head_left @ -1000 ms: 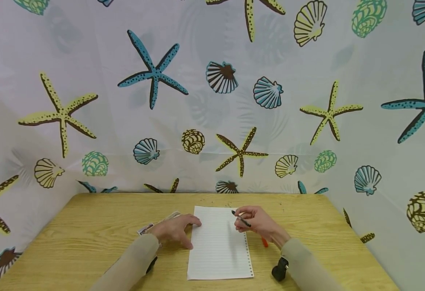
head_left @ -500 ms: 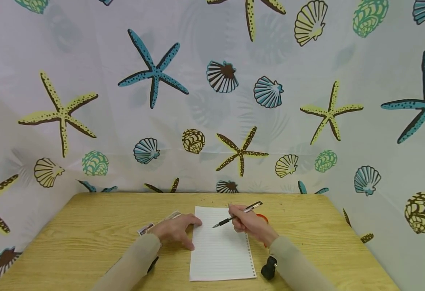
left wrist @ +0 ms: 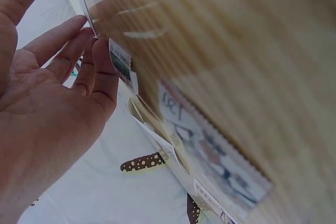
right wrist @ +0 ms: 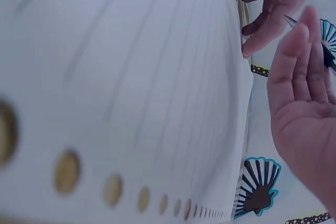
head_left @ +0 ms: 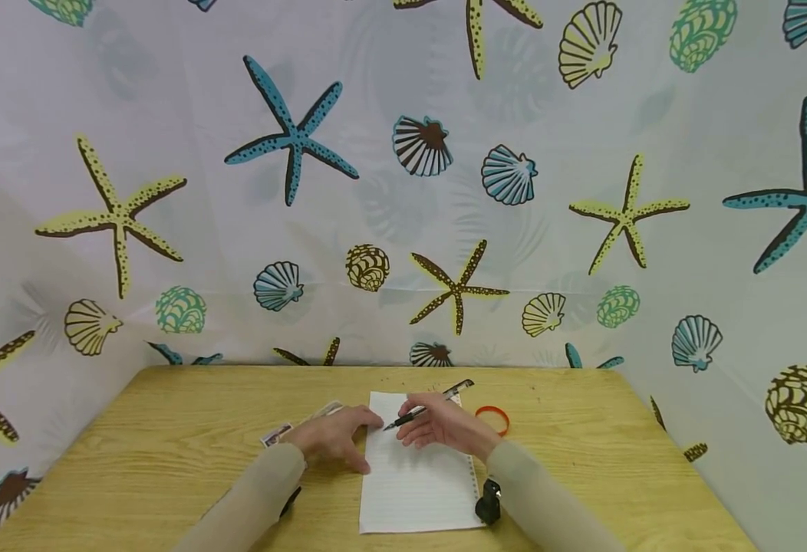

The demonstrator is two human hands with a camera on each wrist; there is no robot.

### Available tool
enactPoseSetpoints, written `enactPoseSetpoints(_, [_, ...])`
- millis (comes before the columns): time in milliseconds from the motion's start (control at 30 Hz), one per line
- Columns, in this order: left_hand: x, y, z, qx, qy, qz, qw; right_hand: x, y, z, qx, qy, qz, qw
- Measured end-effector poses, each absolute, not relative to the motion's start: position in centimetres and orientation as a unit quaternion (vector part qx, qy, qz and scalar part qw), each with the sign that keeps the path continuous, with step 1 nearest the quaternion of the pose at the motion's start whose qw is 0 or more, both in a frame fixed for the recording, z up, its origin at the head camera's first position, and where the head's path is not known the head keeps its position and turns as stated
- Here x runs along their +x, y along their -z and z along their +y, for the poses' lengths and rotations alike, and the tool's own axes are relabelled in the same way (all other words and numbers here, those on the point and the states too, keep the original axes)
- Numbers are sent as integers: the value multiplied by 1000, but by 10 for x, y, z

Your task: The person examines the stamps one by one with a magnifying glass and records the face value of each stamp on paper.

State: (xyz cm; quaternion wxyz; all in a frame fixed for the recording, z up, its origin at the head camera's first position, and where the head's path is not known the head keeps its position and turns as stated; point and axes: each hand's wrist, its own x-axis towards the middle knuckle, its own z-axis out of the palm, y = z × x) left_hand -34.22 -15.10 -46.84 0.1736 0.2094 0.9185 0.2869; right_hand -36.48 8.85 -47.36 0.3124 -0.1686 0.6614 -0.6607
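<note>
From my remote station I took the wide tabletop (head_left: 604,460) as my base, its flat surface being good backing for the ruled sheet (head_left: 417,491), which lay toward six o'clock in the head view, punched edge facing three. The left hand (head_left: 333,438) rested at the sheet's ten o'clock, fingers loosely spread and gripping nothing, thumb and forefinger reaching its long edge; I judged that a light, flat press there would keep the paper from skating. The right hand (head_left: 445,423) was over the sheet's one o'clock, its fingers closed on a pen (head_left: 403,419) slanting down toward eight; a relaxed pinch seemed best. Small printed slips (head_left: 276,435) lay at the left hand's ten o'clock, partly hidden by it, so I thought that hand had better not slide outward. The red ring (head_left: 492,407) sat at the sheet's two o'clock, where a sweeping wrist could have nudged it. The nib (head_left: 387,428) looked lifted off the paper in the right wrist view; steadying the hand first, then lowering gently, seemed wisest.
</note>
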Motion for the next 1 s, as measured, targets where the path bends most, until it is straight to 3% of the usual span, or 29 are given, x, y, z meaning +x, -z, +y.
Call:
enactPoseSetpoints(233, [-342,468,-149,209,-283,920,175,-365,482,66,-121,617,741,236])
enactPoseSetpoints(1000, [-342,465,-149,206,-284,921,171,-369,487,62,-144,567,783,211])
